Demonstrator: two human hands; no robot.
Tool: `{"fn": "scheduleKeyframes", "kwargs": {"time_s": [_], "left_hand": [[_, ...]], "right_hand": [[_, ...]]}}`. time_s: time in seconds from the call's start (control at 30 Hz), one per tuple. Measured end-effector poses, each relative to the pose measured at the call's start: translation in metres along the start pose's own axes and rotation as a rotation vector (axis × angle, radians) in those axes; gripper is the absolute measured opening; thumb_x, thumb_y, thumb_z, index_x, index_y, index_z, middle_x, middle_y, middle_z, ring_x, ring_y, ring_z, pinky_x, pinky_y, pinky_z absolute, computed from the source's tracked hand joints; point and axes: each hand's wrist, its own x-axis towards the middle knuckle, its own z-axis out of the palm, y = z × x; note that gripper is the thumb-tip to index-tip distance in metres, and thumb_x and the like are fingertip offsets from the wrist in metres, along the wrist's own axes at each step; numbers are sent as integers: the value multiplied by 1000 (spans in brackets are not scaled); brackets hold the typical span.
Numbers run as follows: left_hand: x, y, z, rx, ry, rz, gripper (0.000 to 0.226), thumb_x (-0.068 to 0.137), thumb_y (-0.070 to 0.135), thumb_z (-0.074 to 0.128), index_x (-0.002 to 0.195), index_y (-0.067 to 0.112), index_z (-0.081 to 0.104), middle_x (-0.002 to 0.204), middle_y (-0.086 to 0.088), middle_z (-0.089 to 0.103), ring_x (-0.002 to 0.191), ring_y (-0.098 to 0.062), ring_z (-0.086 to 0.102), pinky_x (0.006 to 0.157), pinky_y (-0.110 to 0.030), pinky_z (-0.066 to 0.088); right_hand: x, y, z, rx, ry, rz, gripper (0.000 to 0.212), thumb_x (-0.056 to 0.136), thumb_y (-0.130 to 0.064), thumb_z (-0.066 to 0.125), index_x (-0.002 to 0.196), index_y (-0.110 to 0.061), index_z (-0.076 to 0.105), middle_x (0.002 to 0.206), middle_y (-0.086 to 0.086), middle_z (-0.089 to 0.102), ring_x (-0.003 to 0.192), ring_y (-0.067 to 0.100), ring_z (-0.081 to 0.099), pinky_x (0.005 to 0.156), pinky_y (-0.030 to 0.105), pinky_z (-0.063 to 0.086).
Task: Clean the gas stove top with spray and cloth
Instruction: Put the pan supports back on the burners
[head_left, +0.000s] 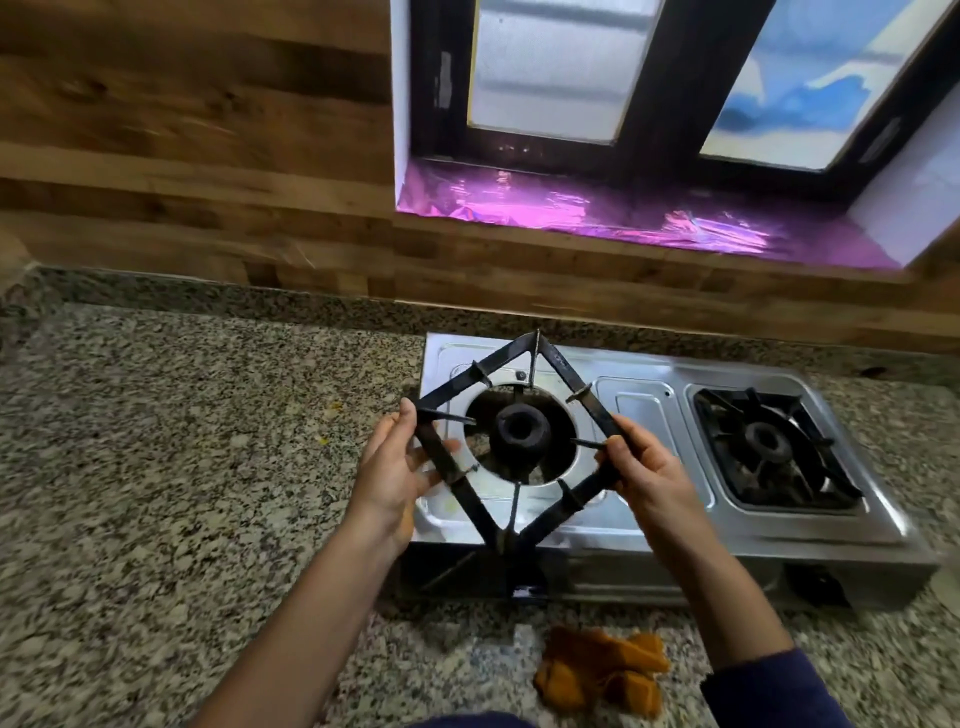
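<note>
I held the pan support (469, 501) raised over the left burner (519, 434) of the stove top (649, 415), turned corner-on. My left grip (400, 462) clasped its left corner and my right grip (641, 470) its right. The cloth (602, 670) lay on the bench (182, 467), nearer my right grip.

Speckled granite countertop (156, 467), wood-grain wall panelling (182, 156) behind it; dark-framed window (670, 78) with frosted panes, upper right; shiny purple lining on its sill (571, 213)
</note>
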Motion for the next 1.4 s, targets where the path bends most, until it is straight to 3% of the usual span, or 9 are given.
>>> {"fn": "scheduleKeyframes", "kwargs": {"time_s": [0.1,0.17,0.3,0.43,0.57,0.67,0.83,1.03,1.4], "left_hand": [[5,8,2,-66,-30,-17,45,80,39,67,114,11,60,90,-2,71,77,-14,69,71,-29,60],[8,11,5,-108,-52,-14,38,76,33,69,105,10,61,86,-4,73,73,-12,70,64,-26,59],[11,9,7,-141,-66,-37,32,73,24,73,94,14,50,78,-6,73,67,-16,70,58,-29,59],[8,-3,3,-10,-82,-32,32,81,6,70,110,12,56,85,-5,74,71,-17,72,55,-26,58],[8,-24,8,164,33,94,25,85,0,69,104,12,59,104,-11,62,84,-20,68,55,-25,57],[8,-37,14,315,103,168,15,83,-1,71,88,8,61,94,-13,61,76,-24,66,51,-24,55],[5,-47,13,815,305,254,18,71,36,85,68,27,70,53,3,64,48,-14,58,49,-23,41],[12,-55,16,1153,442,427,23,63,44,87,62,35,66,89,18,54,93,-12,47,77,-35,43],[17,-65,22,1244,490,425,22,67,47,83,64,37,64,78,20,60,92,-12,49,76,-32,22]], "right_hand": [[9,-5,-13,-104,-6,-48,36,90,-38,62,125,-26,61,91,-5,68,81,4,61,66,16,47],[18,-7,-19,-130,-14,-57,50,87,-43,64,131,-20,59,95,-1,70,83,5,61,63,15,45],[40,-5,-33,-141,-77,-42,43,92,-16,58,135,-17,54,111,7,70,99,12,64,75,19,48],[61,-3,-38,-165,-117,-44,21,94,0,56,112,-11,55,101,9,71,93,14,65,81,27,49],[96,12,-40,-281,-92,-109,19,89,6,62,88,-13,64,89,3,65,73,6,59,70,24,47],[121,22,-43,-337,-109,-91,17,89,4,65,89,-13,65,98,7,66,71,8,63,74,27,51],[151,27,-49,-425,-155,-133,20,84,4,69,85,-15,68,103,16,61,74,22,66,73,27,54],[174,30,-43,-649,-192,-228,25,81,-6,76,79,-28,68,89,0,62,64,2,52,64,13,40],[198,36,-41,-716,-220,-310,9,79,-6,78,85,-14,75,83,3,59,72,11,53,65,11,39]]}}
